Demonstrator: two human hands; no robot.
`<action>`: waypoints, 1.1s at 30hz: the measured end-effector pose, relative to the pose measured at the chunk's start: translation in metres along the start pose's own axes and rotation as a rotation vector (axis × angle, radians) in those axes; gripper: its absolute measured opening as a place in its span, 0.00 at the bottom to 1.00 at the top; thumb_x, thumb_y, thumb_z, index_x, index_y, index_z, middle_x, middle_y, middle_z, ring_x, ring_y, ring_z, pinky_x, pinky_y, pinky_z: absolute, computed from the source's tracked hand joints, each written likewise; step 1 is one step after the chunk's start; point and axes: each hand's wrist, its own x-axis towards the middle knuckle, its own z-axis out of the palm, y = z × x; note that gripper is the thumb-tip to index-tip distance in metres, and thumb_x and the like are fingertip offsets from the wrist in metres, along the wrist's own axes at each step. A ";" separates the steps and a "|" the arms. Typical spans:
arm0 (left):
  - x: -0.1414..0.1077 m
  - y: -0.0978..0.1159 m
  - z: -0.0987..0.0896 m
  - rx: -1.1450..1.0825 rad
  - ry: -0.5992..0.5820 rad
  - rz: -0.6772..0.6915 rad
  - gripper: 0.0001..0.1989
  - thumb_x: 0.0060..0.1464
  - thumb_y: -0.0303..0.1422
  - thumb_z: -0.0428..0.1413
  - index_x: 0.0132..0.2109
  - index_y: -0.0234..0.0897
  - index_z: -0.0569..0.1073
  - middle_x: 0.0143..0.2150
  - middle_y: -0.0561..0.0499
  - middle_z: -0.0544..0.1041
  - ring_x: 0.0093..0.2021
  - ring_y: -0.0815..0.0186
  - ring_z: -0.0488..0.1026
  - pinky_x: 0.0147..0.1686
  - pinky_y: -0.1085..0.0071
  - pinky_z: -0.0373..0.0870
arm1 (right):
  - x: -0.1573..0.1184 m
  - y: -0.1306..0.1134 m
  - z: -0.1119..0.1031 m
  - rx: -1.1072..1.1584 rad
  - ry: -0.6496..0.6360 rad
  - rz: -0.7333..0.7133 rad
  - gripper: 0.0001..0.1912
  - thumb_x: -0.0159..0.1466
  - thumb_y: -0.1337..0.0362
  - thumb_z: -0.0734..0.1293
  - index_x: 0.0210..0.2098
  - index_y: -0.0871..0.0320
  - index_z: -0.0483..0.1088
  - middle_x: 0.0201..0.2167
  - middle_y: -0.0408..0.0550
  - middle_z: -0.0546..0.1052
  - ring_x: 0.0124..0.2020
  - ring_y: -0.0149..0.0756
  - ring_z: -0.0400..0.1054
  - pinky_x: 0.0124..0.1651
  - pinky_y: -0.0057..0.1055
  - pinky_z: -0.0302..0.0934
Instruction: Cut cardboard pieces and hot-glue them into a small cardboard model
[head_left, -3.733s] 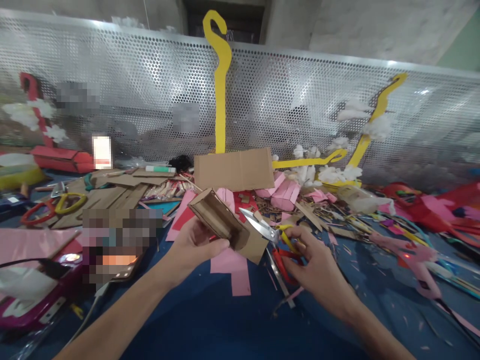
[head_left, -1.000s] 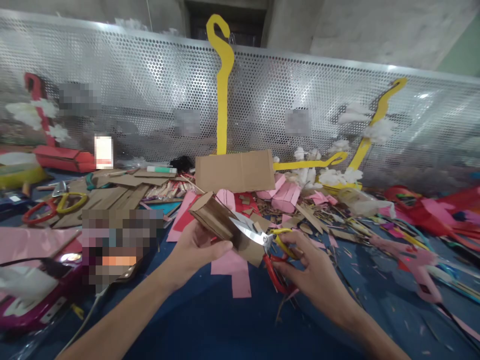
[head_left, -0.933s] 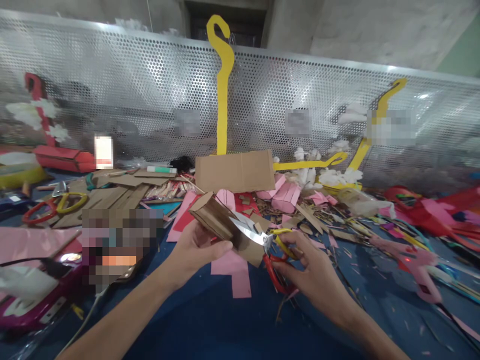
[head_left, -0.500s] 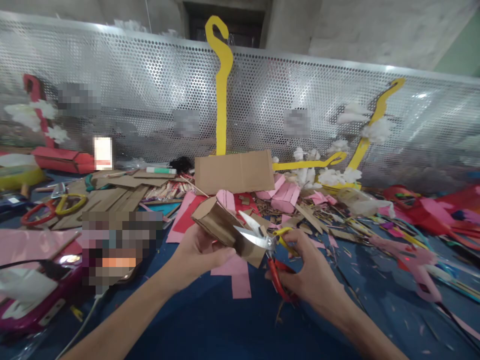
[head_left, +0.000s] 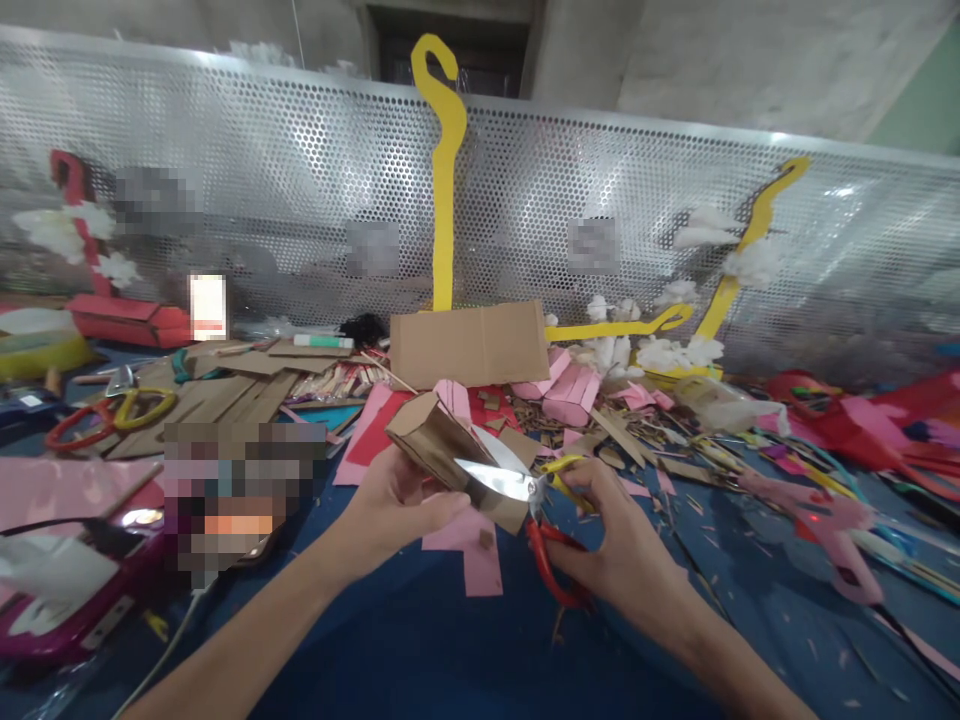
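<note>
My left hand [head_left: 409, 510] is closed on a folded piece of brown cardboard [head_left: 431, 440], the thumb along its lower edge. In my right hand [head_left: 607, 535] are scissors [head_left: 534, 488] with one yellow and one red handle, fingers through the loops. Their blades are parted and lie against the cardboard's right part; whether an edge is between them I cannot tell. Pink paper [head_left: 480, 565] lies on the blue table below the cardboard. Just beyond stands a cardboard box [head_left: 469, 345] with a tall yellow hook [head_left: 444, 200] rising behind it.
A pink glue gun [head_left: 817, 515] lies at the right, its cord trailing forward. On the left are a purple power strip [head_left: 82, 590] and more scissors [head_left: 112, 415]. Cardboard scraps [head_left: 225, 390] cover the back of the table, below a perforated metal panel [head_left: 300, 180].
The scissors have shifted slightly left and down, with the blades a little closer together. The cardboard in my left hand stays nearly in place.
</note>
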 end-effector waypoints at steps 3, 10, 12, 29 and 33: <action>0.000 0.002 0.000 0.002 -0.012 -0.006 0.18 0.56 0.28 0.68 0.53 0.41 0.78 0.50 0.48 0.83 0.51 0.62 0.80 0.53 0.66 0.76 | 0.000 0.001 0.000 0.015 0.003 -0.007 0.17 0.58 0.66 0.71 0.44 0.50 0.64 0.51 0.49 0.75 0.48 0.47 0.71 0.49 0.41 0.66; -0.003 0.003 0.001 0.042 -0.047 -0.094 0.18 0.56 0.30 0.68 0.53 0.39 0.76 0.51 0.45 0.82 0.51 0.59 0.80 0.54 0.61 0.76 | 0.000 0.003 0.002 0.042 0.021 -0.031 0.17 0.58 0.67 0.72 0.43 0.50 0.64 0.50 0.49 0.76 0.50 0.48 0.71 0.49 0.41 0.67; -0.003 0.003 0.002 0.029 -0.076 -0.104 0.17 0.57 0.30 0.68 0.53 0.39 0.76 0.51 0.45 0.82 0.49 0.59 0.80 0.52 0.61 0.77 | 0.000 0.003 0.002 0.050 0.015 -0.032 0.18 0.58 0.67 0.72 0.44 0.50 0.64 0.50 0.49 0.76 0.51 0.48 0.71 0.50 0.41 0.67; 0.000 0.007 0.010 -0.061 -0.146 -0.113 0.18 0.59 0.30 0.66 0.55 0.37 0.73 0.46 0.43 0.83 0.41 0.56 0.83 0.49 0.53 0.79 | 0.000 0.008 0.003 0.059 -0.021 -0.022 0.15 0.61 0.65 0.71 0.44 0.50 0.63 0.45 0.46 0.74 0.42 0.43 0.70 0.44 0.37 0.65; 0.000 0.002 0.006 -0.034 -0.078 -0.099 0.17 0.57 0.30 0.68 0.52 0.39 0.75 0.48 0.44 0.83 0.46 0.56 0.82 0.49 0.57 0.78 | -0.001 0.010 0.003 0.045 -0.020 -0.039 0.15 0.62 0.65 0.71 0.43 0.50 0.62 0.44 0.46 0.73 0.42 0.43 0.69 0.44 0.37 0.65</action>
